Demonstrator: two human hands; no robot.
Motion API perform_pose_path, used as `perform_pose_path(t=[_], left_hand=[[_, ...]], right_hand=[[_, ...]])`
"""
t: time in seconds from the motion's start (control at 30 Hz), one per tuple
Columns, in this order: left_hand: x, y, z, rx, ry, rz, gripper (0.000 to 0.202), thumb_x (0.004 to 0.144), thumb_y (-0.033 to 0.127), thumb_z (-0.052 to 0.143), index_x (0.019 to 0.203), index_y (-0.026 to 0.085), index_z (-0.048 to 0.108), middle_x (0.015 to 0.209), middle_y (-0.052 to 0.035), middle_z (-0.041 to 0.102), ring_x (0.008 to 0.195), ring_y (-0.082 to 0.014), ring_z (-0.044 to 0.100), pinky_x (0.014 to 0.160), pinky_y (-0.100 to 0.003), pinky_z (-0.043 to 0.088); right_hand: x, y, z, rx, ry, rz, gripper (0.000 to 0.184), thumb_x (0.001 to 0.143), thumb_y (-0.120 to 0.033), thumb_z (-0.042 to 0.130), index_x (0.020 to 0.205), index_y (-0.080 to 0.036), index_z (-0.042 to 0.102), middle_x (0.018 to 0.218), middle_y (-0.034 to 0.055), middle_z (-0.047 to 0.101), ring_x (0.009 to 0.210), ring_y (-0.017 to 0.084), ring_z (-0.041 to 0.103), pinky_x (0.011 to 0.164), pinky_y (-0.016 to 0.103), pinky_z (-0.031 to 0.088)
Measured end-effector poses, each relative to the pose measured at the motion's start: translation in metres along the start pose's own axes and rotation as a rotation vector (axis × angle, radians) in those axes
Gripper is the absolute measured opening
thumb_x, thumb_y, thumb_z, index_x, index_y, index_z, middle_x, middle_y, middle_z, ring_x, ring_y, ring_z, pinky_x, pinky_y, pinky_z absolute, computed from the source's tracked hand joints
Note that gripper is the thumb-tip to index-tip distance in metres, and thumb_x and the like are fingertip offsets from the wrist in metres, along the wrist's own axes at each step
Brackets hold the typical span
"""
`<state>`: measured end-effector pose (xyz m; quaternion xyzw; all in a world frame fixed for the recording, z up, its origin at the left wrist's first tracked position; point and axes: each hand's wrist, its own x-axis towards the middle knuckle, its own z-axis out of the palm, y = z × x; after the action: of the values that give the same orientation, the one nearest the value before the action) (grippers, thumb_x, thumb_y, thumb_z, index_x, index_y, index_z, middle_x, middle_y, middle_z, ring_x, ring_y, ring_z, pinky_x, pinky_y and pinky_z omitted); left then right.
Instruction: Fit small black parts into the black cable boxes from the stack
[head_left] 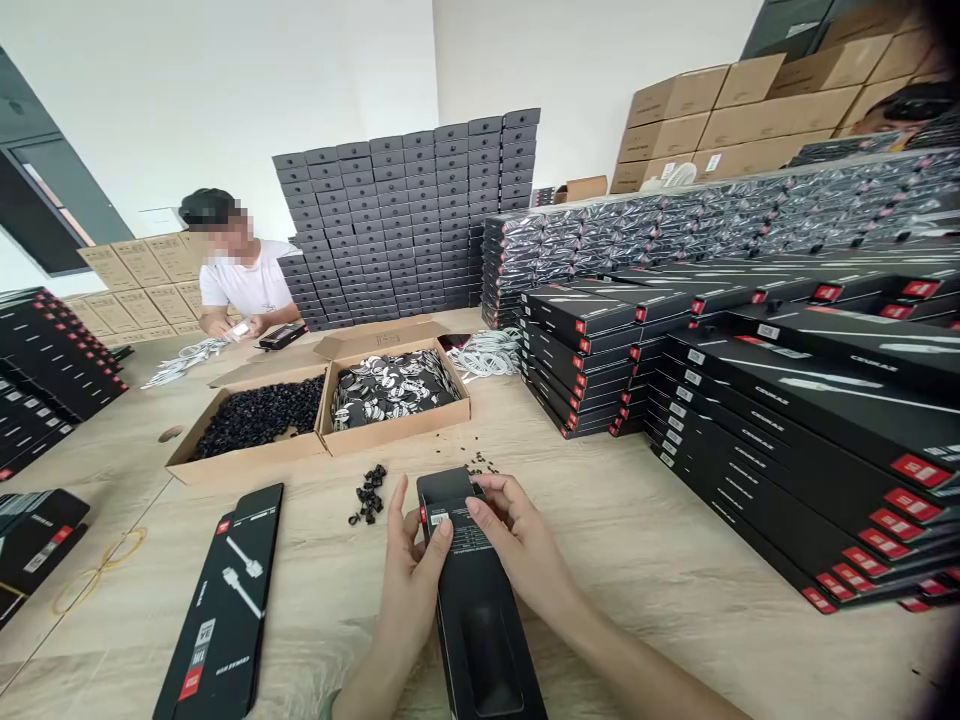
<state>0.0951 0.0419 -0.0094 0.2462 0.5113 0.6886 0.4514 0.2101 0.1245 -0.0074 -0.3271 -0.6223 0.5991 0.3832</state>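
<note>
My left hand (pixel 411 570) and my right hand (pixel 521 530) both grip a long black product box (pixel 476 600) near the table's front edge. My left thumb presses on its face, and my right fingers wrap over its upper end. A small heap of black parts (pixel 367 493) lies just left of the box, with a few loose bits (pixel 480 464) beyond its top. A flat black box with a cable picture (pixel 221 605) lies to my left, apart from my hands.
Ahead stand two cardboard trays, one of black parts (pixel 247 462) and one of black-and-white printed pieces (pixel 397 432). Tall stacks of black boxes (pixel 795 430) fill the right. A person in a white shirt (pixel 244 280) works at the far side, beside white cables (pixel 487 352).
</note>
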Motion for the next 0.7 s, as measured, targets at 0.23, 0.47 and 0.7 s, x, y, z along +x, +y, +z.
perform_pose_path(t=[0.23, 0.47, 0.7], left_hand=[[0.000, -0.003, -0.003, 0.147, 0.001, 0.045, 0.044, 0.080, 0.054, 0.061, 0.113, 0.025, 0.058, 0.121, -0.0080, 0.062, 0.110, -0.0252, 0.058, 0.089, -0.033, 0.048], [0.004, -0.015, -0.006, 0.278, 0.091, 0.096, 0.039, 0.084, 0.058, 0.050, 0.092, 0.021, 0.061, 0.089, -0.0044, 0.063, 0.087, -0.0214, 0.056, 0.080, -0.031, 0.044], [0.009, -0.021, -0.009, 0.202, 0.068, 0.028, 0.043, 0.081, 0.061, 0.053, 0.083, 0.019, 0.061, 0.078, -0.0033, 0.061, 0.077, -0.0194, 0.055, 0.072, -0.029, 0.045]], right_hand=[[0.003, 0.005, 0.002, -0.102, 0.090, 0.001, 0.035, 0.082, -0.050, 0.062, 0.101, -0.020, 0.063, 0.086, 0.0032, 0.063, 0.081, 0.020, 0.057, 0.072, 0.031, 0.047], [-0.001, 0.000, 0.007, -0.185, 0.050, 0.009, 0.039, 0.085, -0.056, 0.053, 0.072, -0.020, 0.059, 0.067, -0.0007, 0.055, 0.064, 0.016, 0.049, 0.059, 0.027, 0.040], [-0.001, 0.003, 0.007, -0.185, 0.082, 0.032, 0.041, 0.085, -0.055, 0.053, 0.063, -0.022, 0.048, 0.060, -0.0036, 0.045, 0.059, 0.015, 0.042, 0.055, 0.027, 0.035]])
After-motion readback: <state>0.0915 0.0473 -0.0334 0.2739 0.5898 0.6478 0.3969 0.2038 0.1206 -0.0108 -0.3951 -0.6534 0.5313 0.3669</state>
